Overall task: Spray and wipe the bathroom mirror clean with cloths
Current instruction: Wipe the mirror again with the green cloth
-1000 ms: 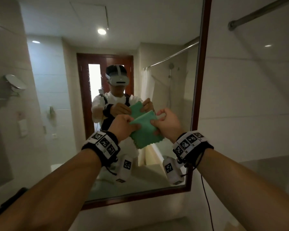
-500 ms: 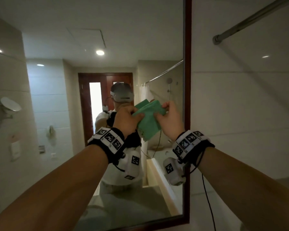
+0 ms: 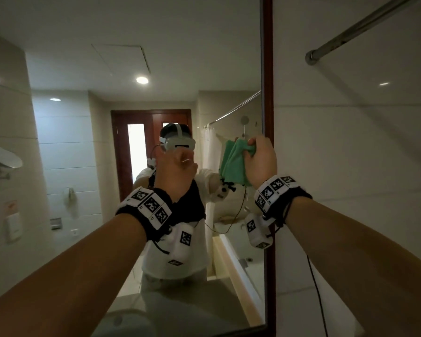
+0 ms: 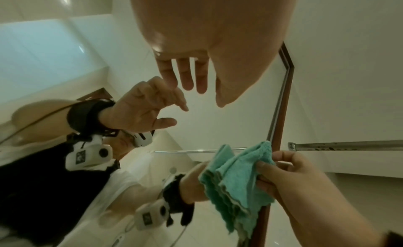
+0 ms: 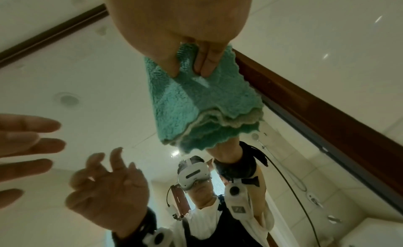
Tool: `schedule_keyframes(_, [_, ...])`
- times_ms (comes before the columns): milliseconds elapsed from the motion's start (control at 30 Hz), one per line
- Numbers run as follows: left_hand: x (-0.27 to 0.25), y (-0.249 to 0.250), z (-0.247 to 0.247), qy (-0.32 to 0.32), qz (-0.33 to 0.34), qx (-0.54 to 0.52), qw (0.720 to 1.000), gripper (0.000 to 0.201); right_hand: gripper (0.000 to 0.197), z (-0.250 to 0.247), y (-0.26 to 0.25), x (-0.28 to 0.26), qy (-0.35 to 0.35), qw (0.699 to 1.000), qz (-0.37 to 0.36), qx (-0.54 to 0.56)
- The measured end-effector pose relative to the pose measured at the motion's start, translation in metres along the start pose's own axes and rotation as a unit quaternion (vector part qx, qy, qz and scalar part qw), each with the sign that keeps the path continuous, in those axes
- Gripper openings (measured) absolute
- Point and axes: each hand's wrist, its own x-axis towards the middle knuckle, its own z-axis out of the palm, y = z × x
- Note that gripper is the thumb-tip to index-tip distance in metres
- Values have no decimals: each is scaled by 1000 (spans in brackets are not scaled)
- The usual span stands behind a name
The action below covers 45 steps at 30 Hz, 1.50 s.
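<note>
Letting go, the left hand [image 3: 178, 166] now hangs free with loose fingers; the right hand [image 3: 261, 161] alone grips the folded green cloth [image 3: 233, 164] beside the mirror's [image 3: 83, 142] right edge, ready for wiping.

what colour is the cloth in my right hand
Teal green cloth, with pale grey-beige layers at its edge; clearest in the right wrist view.

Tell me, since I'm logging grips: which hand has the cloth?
The right hand: its fingers pinch the folded green cloth beside the mirror frame. The left hand is open and holds nothing.
</note>
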Motion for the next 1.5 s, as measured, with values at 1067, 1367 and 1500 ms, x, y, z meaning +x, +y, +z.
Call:
schedule_keyframes(1067, [-4,-103,-142,127,15,344,930,69,61,92,-14,-30,-41,949,-64,-306])
schedule_keyframes(1367, [-1,-120,-169,85,49,423,901,73,62,167,-98,-57,-98,924,-191,-317])
schedule_keyframes(1500, [-3,-125,-174,76,58,426,899,77,66,214,-143,-81,-133,907,-242,-318])
